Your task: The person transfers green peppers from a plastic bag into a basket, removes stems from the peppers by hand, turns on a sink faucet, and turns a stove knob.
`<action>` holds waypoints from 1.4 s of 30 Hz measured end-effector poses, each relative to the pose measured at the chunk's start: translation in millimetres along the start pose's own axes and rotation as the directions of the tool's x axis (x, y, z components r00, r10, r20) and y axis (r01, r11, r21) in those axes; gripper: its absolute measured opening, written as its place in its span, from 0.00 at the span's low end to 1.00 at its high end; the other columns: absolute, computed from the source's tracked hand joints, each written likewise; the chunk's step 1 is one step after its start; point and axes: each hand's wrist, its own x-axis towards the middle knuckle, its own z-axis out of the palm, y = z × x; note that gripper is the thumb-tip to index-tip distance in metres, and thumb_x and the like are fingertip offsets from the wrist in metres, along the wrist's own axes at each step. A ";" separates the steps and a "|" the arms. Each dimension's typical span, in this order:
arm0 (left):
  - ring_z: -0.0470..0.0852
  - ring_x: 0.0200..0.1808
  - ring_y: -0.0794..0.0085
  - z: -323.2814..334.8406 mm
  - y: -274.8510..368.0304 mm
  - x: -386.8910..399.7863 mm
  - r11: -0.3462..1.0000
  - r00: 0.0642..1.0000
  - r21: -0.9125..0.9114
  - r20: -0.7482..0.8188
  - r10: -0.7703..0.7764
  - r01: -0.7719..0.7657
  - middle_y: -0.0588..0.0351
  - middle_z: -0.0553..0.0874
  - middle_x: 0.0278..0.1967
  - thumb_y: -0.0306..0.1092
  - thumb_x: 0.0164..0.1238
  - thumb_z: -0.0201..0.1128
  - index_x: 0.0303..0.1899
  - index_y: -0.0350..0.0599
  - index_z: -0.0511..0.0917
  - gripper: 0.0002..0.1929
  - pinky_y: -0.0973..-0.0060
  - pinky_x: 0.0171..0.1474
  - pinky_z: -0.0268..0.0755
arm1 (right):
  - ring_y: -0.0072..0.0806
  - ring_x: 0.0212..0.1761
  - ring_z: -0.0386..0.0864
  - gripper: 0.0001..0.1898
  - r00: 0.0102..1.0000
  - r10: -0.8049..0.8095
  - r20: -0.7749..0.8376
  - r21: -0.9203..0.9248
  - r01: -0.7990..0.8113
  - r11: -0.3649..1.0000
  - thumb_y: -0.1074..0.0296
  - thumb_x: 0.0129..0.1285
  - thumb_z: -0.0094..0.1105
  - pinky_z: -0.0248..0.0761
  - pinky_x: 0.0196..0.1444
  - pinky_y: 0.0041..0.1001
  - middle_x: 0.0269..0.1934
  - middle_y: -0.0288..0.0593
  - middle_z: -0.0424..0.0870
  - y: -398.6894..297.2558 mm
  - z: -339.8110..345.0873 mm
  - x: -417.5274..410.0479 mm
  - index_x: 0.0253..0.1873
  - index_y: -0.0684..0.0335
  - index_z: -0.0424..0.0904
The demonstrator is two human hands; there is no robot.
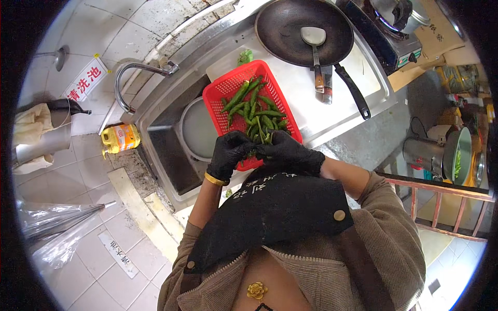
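Note:
Both my hands wear black gloves and meet over the near end of a red perforated plastic basket (272, 83). Long green peppers (249, 101) are heaped inside it. My left hand (233, 149) has its fingers pinched together at the basket's near edge, close to the peppers. My right hand (290, 151) is curled round green pieces, seemingly a pepper, with its fingertips touching the left ones. What lies between the fingertips is partly hidden. The basket rests across the rim between the sink basin and the steel drainboard.
A round basin (199, 130) sits in the sink (167, 155) under a curved faucet (120, 83). On the drainboard stands a black wok (284, 35) holding a metal spatula (313, 37), beside a cleaver (328, 91). A gas stove (383, 39) is at the upper right, a yellow jug (121, 138) at left.

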 end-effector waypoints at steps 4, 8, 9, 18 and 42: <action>0.75 0.24 0.82 0.9 -4.2 0.6 0.999 1.000 -0.033 0.015 -0.008 0.009 0.61 0.81 0.25 0.26 0.55 0.65 0.32 0.39 0.78 0.04 0.82 0.28 0.68 | 0.19 0.23 0.70 0.09 0.879 -0.452 0.154 -0.443 0.470 0.763 0.66 0.60 0.60 0.65 0.24 0.24 0.23 0.32 0.74 16.3 -9.1 8.6 0.40 0.63 0.76; 0.78 0.26 0.79 -1.2 -11.6 1.6 1.000 1.000 0.021 0.022 -0.018 0.018 0.59 0.83 0.26 0.23 0.53 0.66 0.31 0.39 0.80 0.04 0.79 0.32 0.72 | 0.27 0.23 0.72 0.10 0.951 -0.293 0.098 -0.367 0.308 0.878 0.69 0.54 0.63 0.66 0.26 0.28 0.22 0.36 0.74 2.1 -0.5 1.8 0.40 0.64 0.77; 0.79 0.27 0.79 -1.5 -11.9 3.1 0.998 0.999 0.057 0.034 -0.012 0.010 0.59 0.83 0.26 0.23 0.53 0.67 0.31 0.39 0.80 0.05 0.79 0.32 0.72 | 0.31 0.24 0.73 0.11 1.000 0.021 -0.004 0.000 -0.021 1.000 0.69 0.52 0.63 0.67 0.26 0.29 0.23 0.39 0.75 0.5 1.5 1.1 0.40 0.64 0.77; 0.76 0.25 0.81 6.9 -6.6 4.1 0.997 0.997 0.039 0.009 0.072 -0.072 0.60 0.81 0.26 0.20 0.54 0.62 0.31 0.38 0.77 0.04 0.81 0.29 0.69 | 0.44 0.30 0.78 0.11 0.843 -0.521 0.130 -0.523 0.505 0.686 0.67 0.47 0.64 0.69 0.32 0.39 0.27 0.45 0.79 46.5 -12.7 20.1 0.36 0.61 0.78; 0.73 0.23 0.82 12.0 -9.4 7.3 0.996 0.985 -0.067 -0.169 0.039 -0.051 0.62 0.79 0.24 0.30 0.59 0.63 0.32 0.40 0.78 0.04 0.82 0.26 0.67 | 0.44 0.35 0.76 0.20 0.702 -0.631 0.331 -0.789 0.573 0.223 0.53 0.51 0.67 0.67 0.37 0.41 0.33 0.45 0.77 12.2 -10.8 10.4 0.41 0.62 0.74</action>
